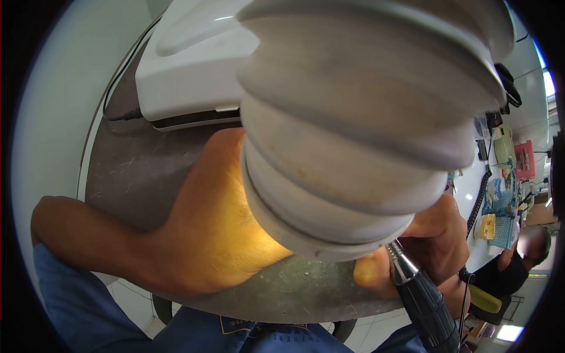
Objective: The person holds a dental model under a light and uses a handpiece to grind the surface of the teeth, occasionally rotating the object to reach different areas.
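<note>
A large ribbed white hose-like piece [353,135] fills the upper middle of the head view and covers what lies between my hands. My left hand [220,217] reaches in from the left, lit yellow on its back; its fingers are hidden behind the ribbed piece. On the other side, my right hand [441,235] has its fingers curled around a rotary handpiece [421,297] with a black body and a shiny metal nose. The handpiece slants up to the left, and its tip disappears under the ribbed piece's rim. Any workpiece is out of sight.
A white machine [194,82] with a black cable [126,115] stands on the scratched dark tabletop [135,159]. To the right are a coiled black cord [479,203], a blue basket [502,231] and a red tray [524,160]. Another person [500,276] sits farther off.
</note>
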The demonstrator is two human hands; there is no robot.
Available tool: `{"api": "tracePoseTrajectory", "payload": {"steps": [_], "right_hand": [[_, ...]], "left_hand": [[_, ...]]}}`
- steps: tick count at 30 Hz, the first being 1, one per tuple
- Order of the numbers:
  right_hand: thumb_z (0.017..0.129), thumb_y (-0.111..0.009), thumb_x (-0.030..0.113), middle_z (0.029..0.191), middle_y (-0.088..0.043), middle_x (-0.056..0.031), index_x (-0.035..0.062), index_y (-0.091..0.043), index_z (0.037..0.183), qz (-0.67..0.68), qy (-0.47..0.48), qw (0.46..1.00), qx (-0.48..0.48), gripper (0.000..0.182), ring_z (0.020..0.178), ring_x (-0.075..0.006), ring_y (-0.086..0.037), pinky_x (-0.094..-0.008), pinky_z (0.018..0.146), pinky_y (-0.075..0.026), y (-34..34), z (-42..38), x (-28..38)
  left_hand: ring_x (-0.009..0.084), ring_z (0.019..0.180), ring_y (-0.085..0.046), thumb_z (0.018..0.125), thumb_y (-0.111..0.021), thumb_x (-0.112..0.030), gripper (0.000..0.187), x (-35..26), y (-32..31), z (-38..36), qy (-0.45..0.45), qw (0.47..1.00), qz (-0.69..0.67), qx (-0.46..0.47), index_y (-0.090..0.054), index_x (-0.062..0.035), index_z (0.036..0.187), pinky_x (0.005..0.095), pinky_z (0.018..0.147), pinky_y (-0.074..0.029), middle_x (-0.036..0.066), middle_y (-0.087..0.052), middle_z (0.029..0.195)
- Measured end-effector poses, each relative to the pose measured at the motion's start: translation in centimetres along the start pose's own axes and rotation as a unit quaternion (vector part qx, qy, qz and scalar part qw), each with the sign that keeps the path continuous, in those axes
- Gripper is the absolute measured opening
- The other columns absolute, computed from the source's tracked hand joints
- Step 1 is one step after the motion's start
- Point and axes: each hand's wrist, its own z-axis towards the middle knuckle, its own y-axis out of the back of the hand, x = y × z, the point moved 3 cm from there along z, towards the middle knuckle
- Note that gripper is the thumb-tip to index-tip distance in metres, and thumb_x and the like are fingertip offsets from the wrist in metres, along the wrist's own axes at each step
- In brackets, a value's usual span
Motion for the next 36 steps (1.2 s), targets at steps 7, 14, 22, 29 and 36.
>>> {"api": "tracePoseTrajectory", "payload": {"steps": [7, 14, 22, 29, 36], "right_hand": [[0.075, -0.08, 0.015, 0.112, -0.061, -0.0179, 0.0002, -0.056, 0.107, 0.003, 0.003, 1.0, 0.007, 0.043, 0.102, -0.0245, -0.061, -0.0391, 0.091, -0.047, 0.0, -0.1, -0.3], [0.076, -0.08, 0.014, 0.114, -0.061, -0.0173, 0.0007, -0.056, 0.108, -0.003, -0.029, 0.999, 0.029, 0.042, 0.104, -0.0246, -0.062, -0.0392, 0.093, -0.047, 0.0, -0.2, -0.3], [0.076, -0.08, 0.013, 0.112, -0.062, -0.0177, 0.0009, -0.057, 0.108, 0.037, -0.075, 0.996, 0.027, 0.041, 0.105, -0.024, -0.062, -0.0384, 0.093, -0.048, 0.0, -0.4, -0.5], [0.075, -0.08, 0.014, 0.113, -0.062, -0.018, 0.0012, -0.057, 0.108, 0.04, -0.081, 0.996, 0.02, 0.042, 0.104, -0.0244, -0.062, -0.0383, 0.093, -0.048, -0.1, -0.3, -0.3], [0.075, -0.081, 0.016, 0.111, -0.062, -0.0187, 0.0003, -0.054, 0.109, 0.005, -0.023, 0.999, 0.028, 0.047, 0.103, -0.025, -0.062, -0.0392, 0.092, -0.048, 0.0, 0.0, -0.3]], "left_hand": [[0.0315, 0.081, -0.065, 0.068, -0.079, -0.014, 0.036, 0.1, 0.0, 0.0, -0.01, 1.0, -0.001, -0.006, -0.061, 0.0013, 0.095, 0.036, 0.073, -0.05, 0.016, -0.066, 0.085], [0.0317, 0.081, -0.065, 0.068, -0.079, -0.014, 0.036, 0.0, 0.0, 0.1, -0.031, 0.999, -0.004, -0.016, -0.061, 0.0014, 0.095, 0.0362, 0.073, -0.05, 0.016, -0.066, 0.085], [0.0301, 0.077, -0.066, 0.07, -0.078, -0.014, 0.032, 0.8, -0.7, -0.3, 0.01, 1.0, -0.003, -0.006, -0.061, 0.0002, 0.093, 0.0348, 0.069, -0.051, 0.014, -0.067, 0.082], [0.0301, 0.078, -0.066, 0.07, -0.078, -0.014, 0.032, 0.1, -0.3, 0.1, 0.066, 0.998, -0.019, 0.015, -0.062, 0.0, 0.094, 0.035, 0.07, -0.051, 0.014, -0.067, 0.083], [0.0328, 0.083, -0.064, 0.07, -0.077, -0.014, 0.035, 1.1, -0.5, -0.3, -0.004, 1.0, 0.012, 0.013, -0.061, 0.0005, 0.098, 0.0368, 0.074, -0.05, 0.015, -0.066, 0.089]]}}
